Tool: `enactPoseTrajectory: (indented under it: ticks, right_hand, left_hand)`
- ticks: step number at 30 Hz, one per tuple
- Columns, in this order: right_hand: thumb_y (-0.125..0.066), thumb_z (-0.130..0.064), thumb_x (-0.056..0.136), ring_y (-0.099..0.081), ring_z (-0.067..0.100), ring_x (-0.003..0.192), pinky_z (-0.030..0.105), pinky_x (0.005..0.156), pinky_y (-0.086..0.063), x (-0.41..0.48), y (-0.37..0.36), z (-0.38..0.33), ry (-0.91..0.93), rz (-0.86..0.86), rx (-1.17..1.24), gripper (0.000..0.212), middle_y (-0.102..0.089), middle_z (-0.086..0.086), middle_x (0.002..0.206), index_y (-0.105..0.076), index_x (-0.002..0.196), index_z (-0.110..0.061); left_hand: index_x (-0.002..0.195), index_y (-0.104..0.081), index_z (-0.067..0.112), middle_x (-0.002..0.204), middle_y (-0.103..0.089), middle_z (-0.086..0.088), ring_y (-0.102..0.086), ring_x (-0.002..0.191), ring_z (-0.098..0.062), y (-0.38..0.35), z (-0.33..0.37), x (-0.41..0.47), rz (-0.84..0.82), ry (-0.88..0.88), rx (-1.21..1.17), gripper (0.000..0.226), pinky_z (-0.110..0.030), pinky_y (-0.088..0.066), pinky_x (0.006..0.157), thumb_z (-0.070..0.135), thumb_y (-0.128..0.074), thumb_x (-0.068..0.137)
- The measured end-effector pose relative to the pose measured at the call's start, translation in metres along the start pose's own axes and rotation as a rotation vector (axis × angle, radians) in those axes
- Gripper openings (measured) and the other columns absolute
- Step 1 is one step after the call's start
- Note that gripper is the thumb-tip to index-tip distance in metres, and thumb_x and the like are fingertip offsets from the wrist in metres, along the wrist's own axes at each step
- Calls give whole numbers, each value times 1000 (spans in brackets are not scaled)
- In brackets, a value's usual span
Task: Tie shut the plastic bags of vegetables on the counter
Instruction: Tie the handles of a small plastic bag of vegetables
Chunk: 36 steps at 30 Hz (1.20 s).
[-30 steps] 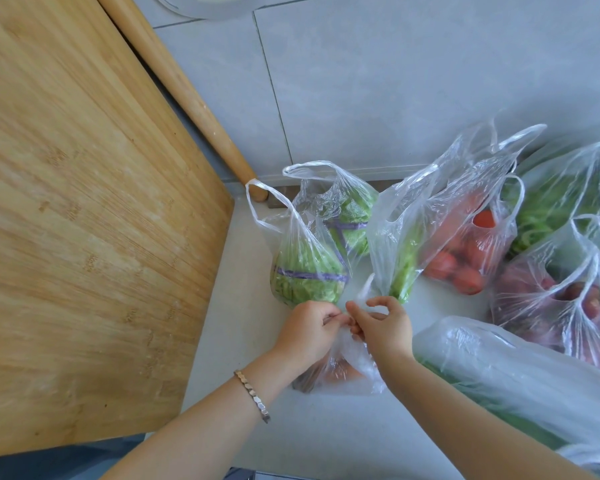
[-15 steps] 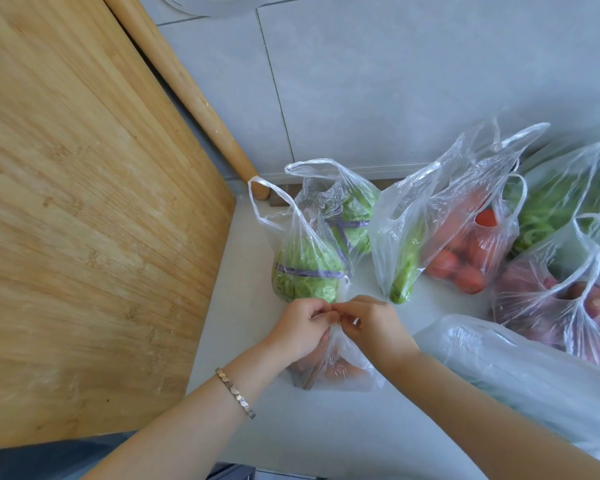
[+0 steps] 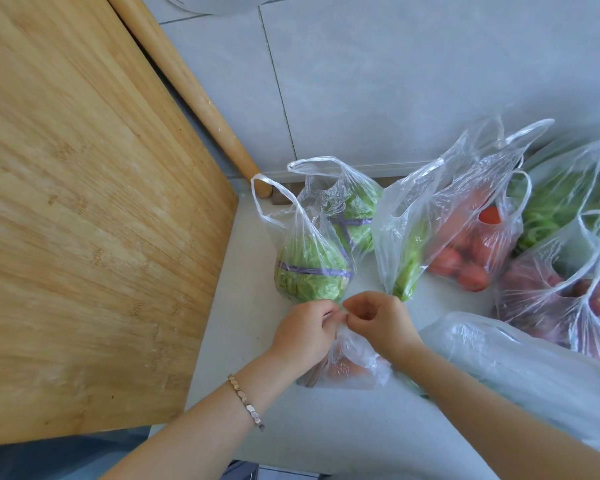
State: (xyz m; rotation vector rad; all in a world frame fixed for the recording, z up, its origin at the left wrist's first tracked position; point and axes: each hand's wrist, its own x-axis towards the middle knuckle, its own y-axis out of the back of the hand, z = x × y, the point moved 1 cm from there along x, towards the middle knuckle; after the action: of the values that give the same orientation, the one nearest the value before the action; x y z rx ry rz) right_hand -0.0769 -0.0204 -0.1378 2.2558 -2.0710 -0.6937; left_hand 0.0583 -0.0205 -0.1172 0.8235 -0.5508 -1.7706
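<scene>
Head view, nearest first: two bare forearms reach in from the bottom edge, a thin metal link bracelet [image 3: 246, 402] on the left wrist. The left hand [image 3: 305, 334] and right hand [image 3: 381, 320] meet knuckle to knuckle, fingers of each curled in and pinched together on the gathered top of a small clear bag [image 3: 347, 365]. That bag lies on the smooth pale counter [image 3: 243, 327] directly under the hands, its thin crinkled film showing something orange-pink inside that cannot be made out. Just right of it lies a long cloudy plastic bag [image 3: 520, 368], glossy, with green at its lower edge. Left of the hands a broad bamboo cutting board [image 3: 84, 220] with fine streaked grain fills that side. Just beyond the hands stands a lettuce bag [image 3: 309, 268], its leafy round head banded with purple tape and the loop handles standing up loose; a second lettuce bag [image 3: 347, 209] sits behind it, touching. To the right an open bag holds red tomatoes [image 3: 465, 268] and something green, and near it a bag of reddish round produce [image 3: 561, 296]. Farthest right is a bag of green vegetables [image 3: 568, 202]. A round wooden rolling pin [image 3: 187, 88] leans along the grey tiled wall [image 3: 395, 81]
</scene>
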Motion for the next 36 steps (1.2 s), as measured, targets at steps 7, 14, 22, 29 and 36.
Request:
enactPoseTrajectory:
  ticks: [7,14,22,29,36]
  right_hand:
    - [-62,-2,82,-48,3,43,17,44,-38,5,18,2,-257,-326,210,22,-57,-9,49,-63,66,-18]
    - [-68,3,73,-49,17,58,25,57,-42,3,18,23,-314,-420,484,19,-62,7,68,-75,74,-15]
    - [-69,-7,79,-59,4,69,12,60,-48,-3,15,10,166,-161,-222,18,-58,-21,69,-75,84,-23]
    - [-53,-27,77,-51,11,78,20,56,-49,-4,17,13,676,-105,-802,17,-63,-6,77,-69,73,-21]
    - [-49,-29,75,-43,9,80,20,73,-30,-18,18,27,759,-135,-807,16,-64,-12,76,-63,70,-23]
  left_hand:
    - [81,-58,15,67,-51,8,-48,73,-14,-5,-11,-1,20,-152,96,18,-25,-33,63,23,-48,94]
    - [83,-64,14,46,-49,16,-43,38,2,-26,-12,5,-115,307,-546,12,-8,-32,40,17,-55,91]
    - [72,-61,19,46,-39,10,-21,36,-2,-19,-8,9,-244,527,-748,23,-15,-12,38,16,-52,93]
    - [70,-61,17,72,-55,-3,-38,56,-8,-17,-7,8,-137,567,-697,19,-11,-20,34,13,-59,89]
    - [73,-71,9,75,-63,-1,-57,79,-16,-22,-19,11,70,430,-380,17,-22,-42,75,8,-60,86]
